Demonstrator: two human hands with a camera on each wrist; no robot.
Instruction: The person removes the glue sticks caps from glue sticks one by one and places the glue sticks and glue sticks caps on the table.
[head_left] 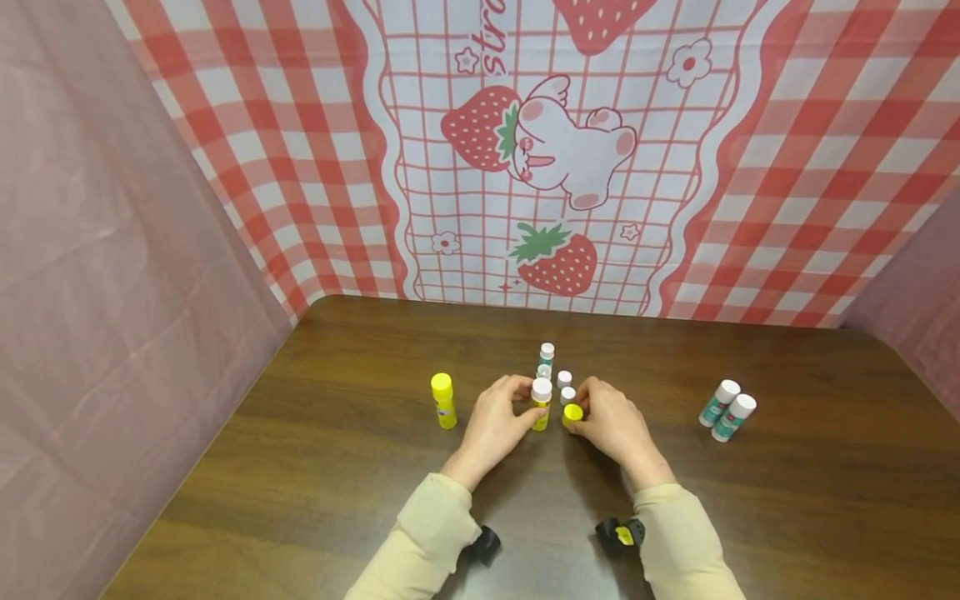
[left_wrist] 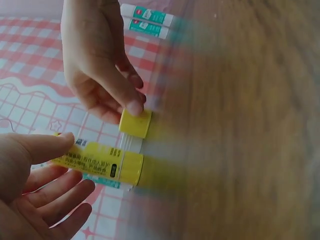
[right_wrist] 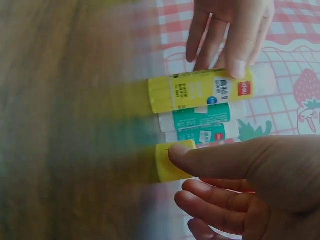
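Observation:
In the head view my left hand pinches an upright yellow glue stick with its white top bare. Its thumb presses on the near side in the left wrist view. My right hand pinches a small yellow cap on the table, with its thumb against it in the right wrist view. Two green-and-white glue sticks stand behind the yellow one, their tops uncapped. Two white caps are lined up beyond the yellow cap.
Left of my hands stands a yellow capped glue stick. Two green-and-white capped glue sticks stand together at the right. The brown wooden table meets a strawberry-print cloth along its far edge.

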